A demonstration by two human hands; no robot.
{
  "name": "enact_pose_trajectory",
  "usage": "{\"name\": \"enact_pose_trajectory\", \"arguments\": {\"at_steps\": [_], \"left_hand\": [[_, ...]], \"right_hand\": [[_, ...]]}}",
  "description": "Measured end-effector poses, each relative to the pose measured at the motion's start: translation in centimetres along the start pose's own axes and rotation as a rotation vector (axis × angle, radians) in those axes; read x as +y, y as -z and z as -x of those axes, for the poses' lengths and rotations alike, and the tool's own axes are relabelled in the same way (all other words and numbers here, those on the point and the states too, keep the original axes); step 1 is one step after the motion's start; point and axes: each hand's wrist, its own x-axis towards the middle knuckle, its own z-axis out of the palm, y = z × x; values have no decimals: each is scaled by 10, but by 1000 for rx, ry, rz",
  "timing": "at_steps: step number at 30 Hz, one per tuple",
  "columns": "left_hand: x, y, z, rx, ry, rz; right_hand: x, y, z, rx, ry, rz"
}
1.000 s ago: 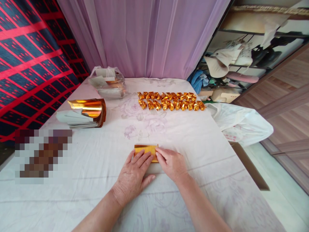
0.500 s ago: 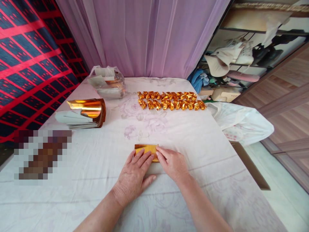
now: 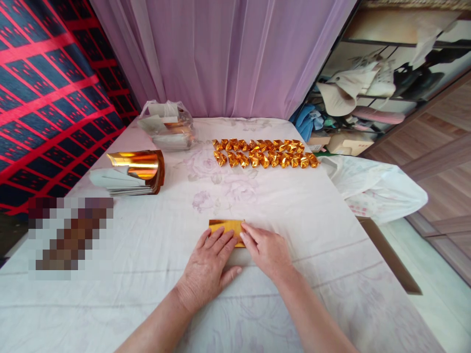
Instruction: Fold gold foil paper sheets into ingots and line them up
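A folded sheet of gold foil paper (image 3: 227, 224) lies on the table in front of me. My left hand (image 3: 211, 260) rests flat over its left and middle part, fingers stretched and thumb out to the side. At the sheet's right edge, my right hand (image 3: 268, 250) has thumb and forefinger closed on the paper, the other fingers curled in. Farther back, several folded gold foil pieces (image 3: 265, 159) stand in two rows.
To the left lies a curved stack of gold foil sheets (image 3: 136, 166), with a plastic bag of paper (image 3: 167, 130) behind it. A blurred-out patch (image 3: 71, 235) covers something at the left. Shelves with shoes (image 3: 382, 83) and a white plastic bag (image 3: 382, 189) are beyond the right edge of the table (image 3: 331, 294).
The whole scene has slid slightly to the right in view. Both hands keep practically the same places on the gold foil paper.
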Motion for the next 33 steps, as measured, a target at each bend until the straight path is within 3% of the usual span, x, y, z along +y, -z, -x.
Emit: {"name": "enact_pose_trajectory", "arguments": {"at_steps": [22, 33], "left_hand": [[-1, -2, 0, -16, 18, 33], [1, -4, 0, -50, 27, 20]], "right_hand": [[1, -1, -2, -45, -54, 20], [12, -11, -3, 93, -76, -75]]}}
